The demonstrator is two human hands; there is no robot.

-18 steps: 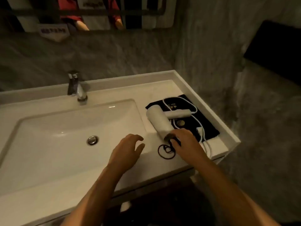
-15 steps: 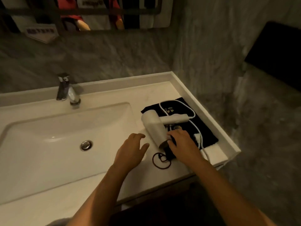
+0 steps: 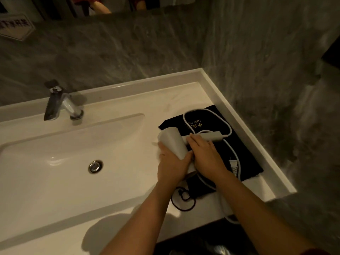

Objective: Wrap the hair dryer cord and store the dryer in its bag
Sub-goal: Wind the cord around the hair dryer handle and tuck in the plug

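A white hair dryer (image 3: 173,141) lies on the counter, partly over a flat black bag (image 3: 244,159) with gold lettering. My left hand (image 3: 172,165) is wrapped around the dryer's barrel near its rear end. My right hand (image 3: 205,155) rests over the folded handle (image 3: 211,136), fingers closed on it. The white cord (image 3: 227,126) loops across the bag and runs down past the counter's front edge. Its plug (image 3: 234,165) lies on the bag near my right wrist. The bag's black drawstring (image 3: 182,199) curls on the counter below my hands.
A white basin (image 3: 73,162) with a metal drain (image 3: 95,166) takes up the left of the counter, with a chrome faucet (image 3: 60,105) behind it. A raised rim (image 3: 239,115) borders the counter on the right. Grey stone walls stand close behind and to the right.
My left hand moved right from the bare counter and closed around the dryer's barrel. My right hand shifted from the dryer's rear end up onto the handle.
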